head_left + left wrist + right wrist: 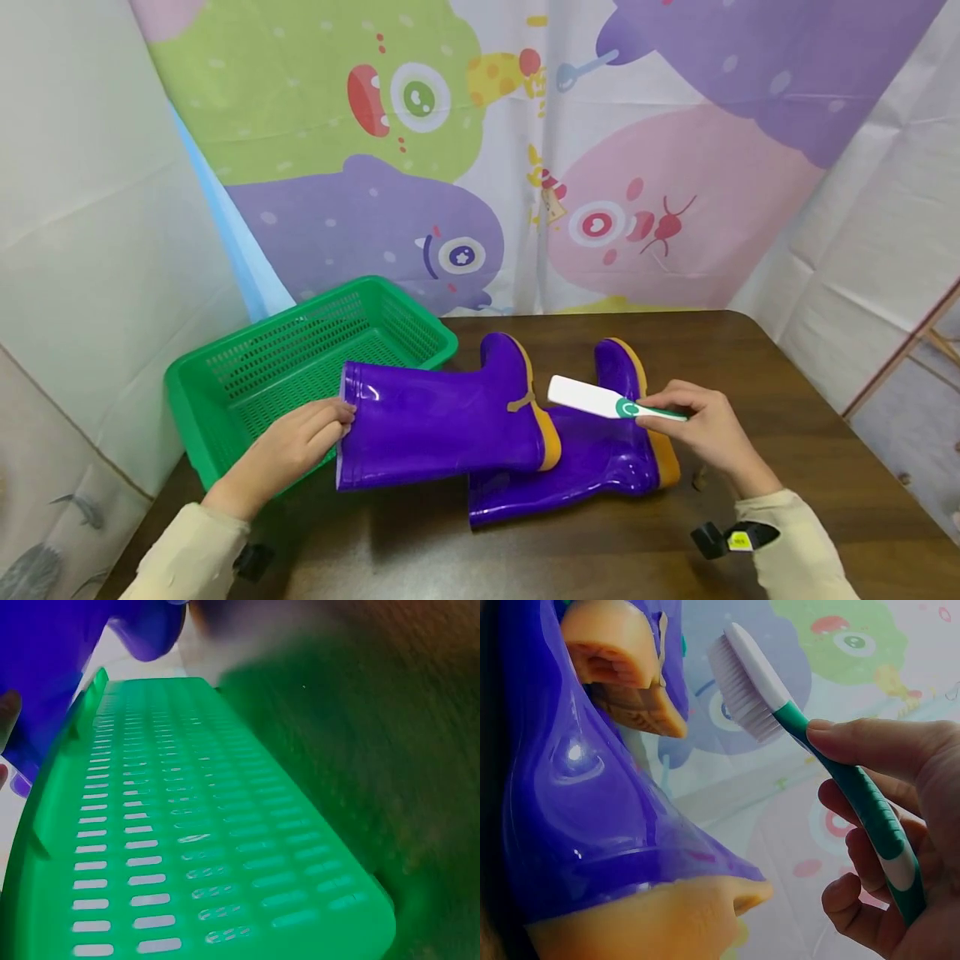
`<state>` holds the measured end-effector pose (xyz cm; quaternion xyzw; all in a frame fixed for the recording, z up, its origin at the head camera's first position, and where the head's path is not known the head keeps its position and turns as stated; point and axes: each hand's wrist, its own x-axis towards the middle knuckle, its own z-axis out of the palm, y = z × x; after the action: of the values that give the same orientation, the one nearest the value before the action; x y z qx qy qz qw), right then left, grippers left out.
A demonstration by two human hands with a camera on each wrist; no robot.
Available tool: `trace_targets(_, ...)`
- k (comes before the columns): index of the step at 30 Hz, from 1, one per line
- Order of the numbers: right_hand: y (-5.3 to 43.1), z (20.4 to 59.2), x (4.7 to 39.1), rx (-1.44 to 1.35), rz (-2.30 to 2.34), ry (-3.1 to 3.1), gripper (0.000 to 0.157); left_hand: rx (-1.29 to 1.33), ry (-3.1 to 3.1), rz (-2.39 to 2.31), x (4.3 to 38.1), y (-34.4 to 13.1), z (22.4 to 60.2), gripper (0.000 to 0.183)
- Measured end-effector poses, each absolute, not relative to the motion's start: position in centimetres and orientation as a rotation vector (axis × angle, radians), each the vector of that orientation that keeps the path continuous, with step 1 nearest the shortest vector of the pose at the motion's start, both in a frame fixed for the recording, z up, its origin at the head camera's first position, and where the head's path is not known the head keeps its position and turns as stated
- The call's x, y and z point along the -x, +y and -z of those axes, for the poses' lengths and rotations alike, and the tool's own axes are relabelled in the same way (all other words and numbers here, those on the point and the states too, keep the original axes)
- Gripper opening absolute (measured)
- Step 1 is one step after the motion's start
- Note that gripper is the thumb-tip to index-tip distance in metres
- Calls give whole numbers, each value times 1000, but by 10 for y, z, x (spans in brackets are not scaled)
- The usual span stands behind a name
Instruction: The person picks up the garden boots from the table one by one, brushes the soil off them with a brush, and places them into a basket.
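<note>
A purple rain boot (435, 425) with a yellow sole lies on its side, raised above the table. My left hand (288, 446) pinches the rim of its shaft. A brown smear (521, 403) marks this boot beside the sole. Under and to the right of it, a second purple boot (573, 454) lies on the tabletop. My right hand (708, 429) holds a scrub brush (585, 397) by its green handle, over the second boot. White bristles (742, 694) show in the right wrist view, apart from both boots. Most of my left hand is outside the left wrist view.
A green plastic basket (281, 340) with slotted walls stands at the left, partly behind the raised boot. The brown wooden table (757, 400) meets a cartoon-printed curtain (517, 250) at the back. A small brown bit (699, 478) lies near the second boot's sole.
</note>
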<state>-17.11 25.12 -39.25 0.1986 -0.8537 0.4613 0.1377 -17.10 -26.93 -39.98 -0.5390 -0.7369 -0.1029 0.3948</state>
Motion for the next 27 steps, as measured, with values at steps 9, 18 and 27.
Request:
trace_targets(9, 244, 388, 170, -632, -1369, -2446, 16, 1365, -1852, 249, 170, -267, 400, 34)
trace_targets(18, 238, 387, 177, -678, -1393, -2460, 16, 1367, -1814, 238, 169, -266, 395, 32)
trace_targets(27, 219, 391, 182, -767, -1388, -2427, 18, 1374, -1783, 245, 170, -264, 392, 31)
